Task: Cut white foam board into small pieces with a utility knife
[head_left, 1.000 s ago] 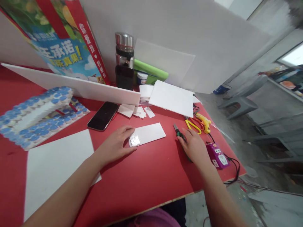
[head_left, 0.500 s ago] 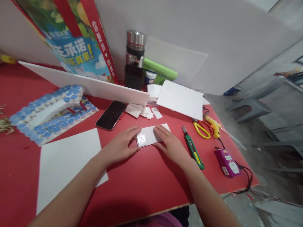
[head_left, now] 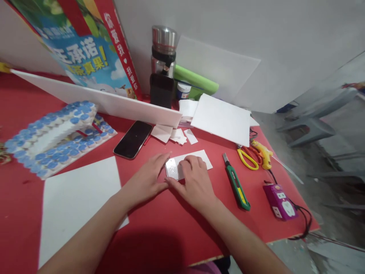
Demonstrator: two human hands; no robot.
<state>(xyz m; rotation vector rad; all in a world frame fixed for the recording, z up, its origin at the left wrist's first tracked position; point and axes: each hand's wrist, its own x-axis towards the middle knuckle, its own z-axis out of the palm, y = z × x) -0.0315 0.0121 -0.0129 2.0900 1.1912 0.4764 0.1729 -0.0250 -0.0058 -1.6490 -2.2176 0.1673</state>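
Observation:
A small white rectangular board [head_left: 204, 156] lies on the red table, with a shiny clear patch at its left end. My left hand [head_left: 146, 179] touches that left end, thumb and fingers apart at the corners. Over the board's middle rests my right hand [head_left: 195, 180], its fingers curled on the surface and its thumb stretched to the lower left corner, close to my left thumb. A green utility knife [head_left: 236, 182] lies to the right of my right hand. White scraps [head_left: 177, 135] and a black phone [head_left: 133, 139] are behind the hands.
A large white sheet [head_left: 81, 205] lies at left, below a model covered in blue caps [head_left: 62, 148]. At right are yellow-handled scissors [head_left: 247, 159], a yellow glue gun [head_left: 262, 154] and a purple box [head_left: 280, 201] with a cable. A long white board [head_left: 99, 102] stands behind.
My right hand has shifted left along the small board, its fingers now more curled and its thumb near my left thumb. More of the board's right end shows. The camera view has shifted slightly.

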